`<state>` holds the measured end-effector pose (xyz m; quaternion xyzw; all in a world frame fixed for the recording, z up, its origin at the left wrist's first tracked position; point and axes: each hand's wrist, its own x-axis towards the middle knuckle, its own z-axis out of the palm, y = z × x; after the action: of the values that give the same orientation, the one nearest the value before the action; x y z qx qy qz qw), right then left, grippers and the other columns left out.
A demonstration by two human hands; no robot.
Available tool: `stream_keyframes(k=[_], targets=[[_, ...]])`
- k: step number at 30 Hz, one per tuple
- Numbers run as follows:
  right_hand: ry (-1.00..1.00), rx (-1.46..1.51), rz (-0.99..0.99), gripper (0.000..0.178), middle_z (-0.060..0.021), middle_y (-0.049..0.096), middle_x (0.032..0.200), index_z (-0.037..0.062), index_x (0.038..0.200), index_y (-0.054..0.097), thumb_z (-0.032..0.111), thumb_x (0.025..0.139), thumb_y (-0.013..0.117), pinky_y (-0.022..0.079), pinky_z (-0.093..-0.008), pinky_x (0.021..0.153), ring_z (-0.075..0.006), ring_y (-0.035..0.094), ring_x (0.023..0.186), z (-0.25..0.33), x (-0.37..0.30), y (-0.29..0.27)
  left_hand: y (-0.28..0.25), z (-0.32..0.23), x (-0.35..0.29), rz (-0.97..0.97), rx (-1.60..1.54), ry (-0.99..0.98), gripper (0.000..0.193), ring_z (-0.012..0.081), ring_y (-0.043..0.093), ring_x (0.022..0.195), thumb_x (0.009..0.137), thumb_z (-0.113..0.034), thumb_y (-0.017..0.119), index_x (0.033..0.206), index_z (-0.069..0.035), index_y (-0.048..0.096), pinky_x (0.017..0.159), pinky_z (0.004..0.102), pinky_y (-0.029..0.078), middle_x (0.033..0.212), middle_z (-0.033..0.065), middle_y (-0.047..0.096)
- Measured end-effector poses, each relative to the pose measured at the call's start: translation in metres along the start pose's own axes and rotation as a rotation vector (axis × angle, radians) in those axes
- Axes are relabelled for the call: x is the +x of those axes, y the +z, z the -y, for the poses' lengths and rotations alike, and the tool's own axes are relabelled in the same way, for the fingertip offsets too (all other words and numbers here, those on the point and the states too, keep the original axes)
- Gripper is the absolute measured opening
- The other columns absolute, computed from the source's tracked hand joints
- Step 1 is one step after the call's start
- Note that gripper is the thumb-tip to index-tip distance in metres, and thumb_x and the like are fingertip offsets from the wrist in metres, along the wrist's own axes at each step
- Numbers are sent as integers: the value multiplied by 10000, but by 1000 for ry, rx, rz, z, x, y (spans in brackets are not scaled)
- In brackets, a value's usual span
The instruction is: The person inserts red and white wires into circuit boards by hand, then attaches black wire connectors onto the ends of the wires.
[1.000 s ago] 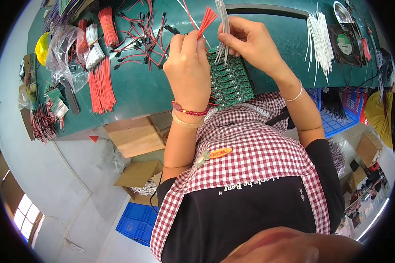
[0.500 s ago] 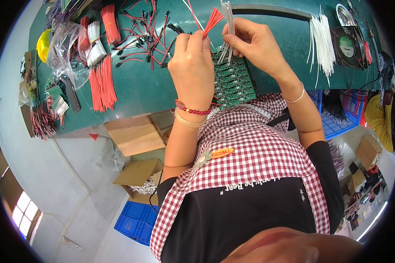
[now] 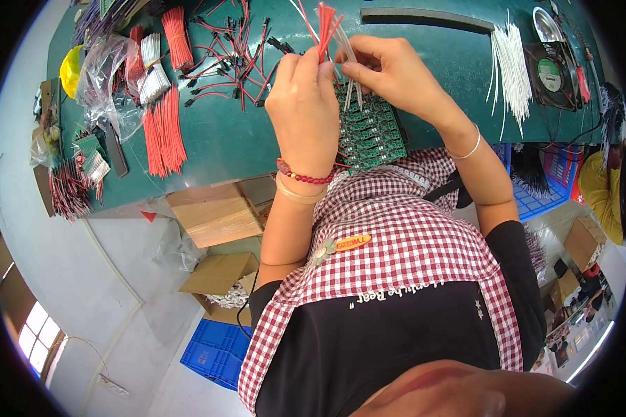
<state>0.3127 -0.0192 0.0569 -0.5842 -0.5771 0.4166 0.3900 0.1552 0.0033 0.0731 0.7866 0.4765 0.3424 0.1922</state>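
Note:
Closed around a bunch of red wires [image 3: 325, 29], my left hand [image 3: 303, 111] is held over the table, and the wires fan upward from its fingertips. Close beside it my right hand [image 3: 396, 75] pinches a few white wires [image 3: 346, 45] between thumb and fingers. Their lower ends hang over a green circuit board panel [image 3: 371, 132]. The panel lies at the table's near edge, with rows of small parts on it; my left hand hides its left side. I cannot tell whether any wire touches the board.
Left on the green table [image 3: 438, 55] lie red wire bundles [image 3: 164, 132], a white bundle [image 3: 153, 80], a clear plastic bag [image 3: 104, 76] and black-ended red leads [image 3: 233, 62]. At right are loose white wires [image 3: 511, 73] and a fan [image 3: 553, 76]. A dark strip [image 3: 424, 19] lies behind.
My right hand has moved left with the white wires, closer to my left hand. The red wires have swung more upright.

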Motion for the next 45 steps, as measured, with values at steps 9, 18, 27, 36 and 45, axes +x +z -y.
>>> stream_keyframes(k=[9, 18, 27, 36, 45], targets=[[-16, -187, -67, 207, -171, 600, 664, -23, 877, 609, 171, 821, 655, 457, -369, 543, -277, 590, 557, 8, 7, -12, -22, -23, 2, -116, -677, -268, 105, 92, 584, 634, 839, -33, 689, 938, 1, 704, 530, 238, 481, 804, 46, 610], [108, -18, -47, 200, -92, 579, 636, -26, 846, 567, 153, 858, 655, 444, -293, 526, -133, 567, 564, 11, -8, -17, -9, -18, -8, -92, -96, -41, 131, 200, 611, 603, 803, -54, 699, 927, -18, 680, 517, 304, 465, 817, 76, 604], [1, -93, -68, 188, -130, 557, 628, -21, 884, 585, 149, 852, 660, 432, -317, 531, -192, 524, 537, 7, -12, -7, 0, -12, -10, -99, 34, -15, 117, 192, 603, 613, 825, -55, 679, 929, -4, 690, 556, 300, 473, 811, 84, 628], [-53, -172, -94, 176, -154, 594, 651, -15, 889, 594, 143, 844, 659, 452, -349, 527, -262, 587, 547, 13, -12, -8, 6, -5, -11, -73, 74, 40, 93, 240, 613, 614, 837, -91, 667, 914, -43, 644, 493, 336, 475, 841, 72, 592], [-69, -183, -54, 177, -158, 603, 662, -15, 917, 613, 143, 847, 650, 462, -347, 538, -264, 593, 555, 17, -12, -10, 5, -8, -10, -76, 59, -14, 110, 217, 611, 625, 829, -65, 673, 928, -17, 682, 558, 318, 474, 813, 85, 625]])
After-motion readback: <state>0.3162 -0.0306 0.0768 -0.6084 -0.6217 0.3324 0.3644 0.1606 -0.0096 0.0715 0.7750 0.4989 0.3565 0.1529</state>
